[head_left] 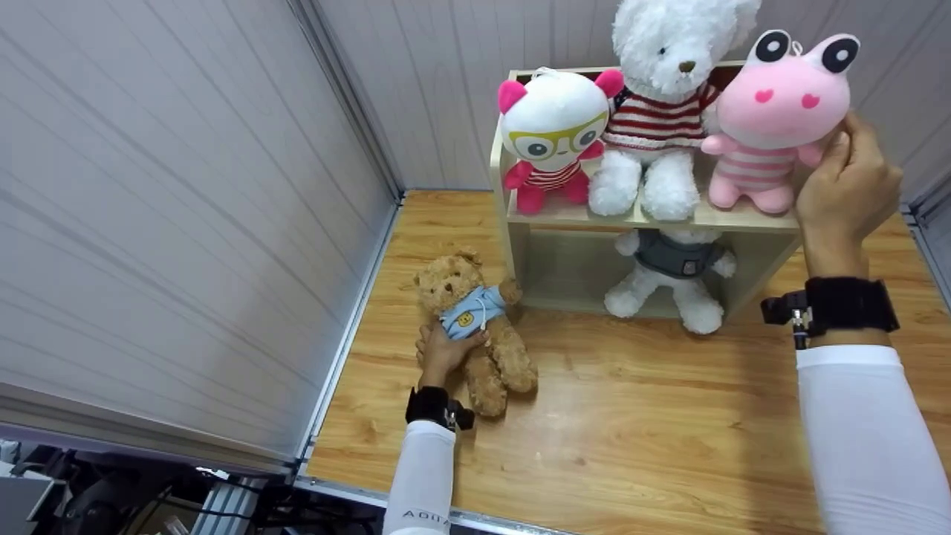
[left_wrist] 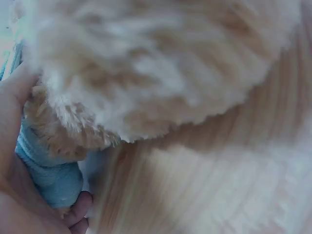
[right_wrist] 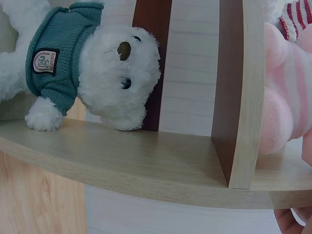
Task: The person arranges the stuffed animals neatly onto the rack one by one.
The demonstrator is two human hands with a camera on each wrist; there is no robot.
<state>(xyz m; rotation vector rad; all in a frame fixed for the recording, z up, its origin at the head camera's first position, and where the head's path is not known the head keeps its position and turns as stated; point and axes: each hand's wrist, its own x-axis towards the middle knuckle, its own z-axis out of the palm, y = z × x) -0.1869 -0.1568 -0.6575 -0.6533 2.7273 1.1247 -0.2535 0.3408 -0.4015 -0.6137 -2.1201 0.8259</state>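
Note:
My left hand (head_left: 444,349) grips a brown teddy bear (head_left: 505,349) in a light blue hoodie at its side, as it lies on the wooden floor. Close up, brown fur (left_wrist: 146,63) fills much of the left wrist view, with the blue hoodie (left_wrist: 53,175) beside my fingers. On the shelf top at the right sits a pink frog plush (head_left: 780,111) with striped belly. My right hand (head_left: 851,186) holds its side, the thumb against its arm; the other fingers are partly hidden. Only fingertips (right_wrist: 288,222) show beyond the side panel in the right wrist view.
The low wooden shelf (head_left: 750,217) also carries a panda plush (head_left: 553,134) with yellow glasses and a white bear (head_left: 657,126) in a striped sweater. Below sits a white bear in a green-grey sweater (right_wrist: 61,58). A panelled wall (head_left: 223,186) stands at the left.

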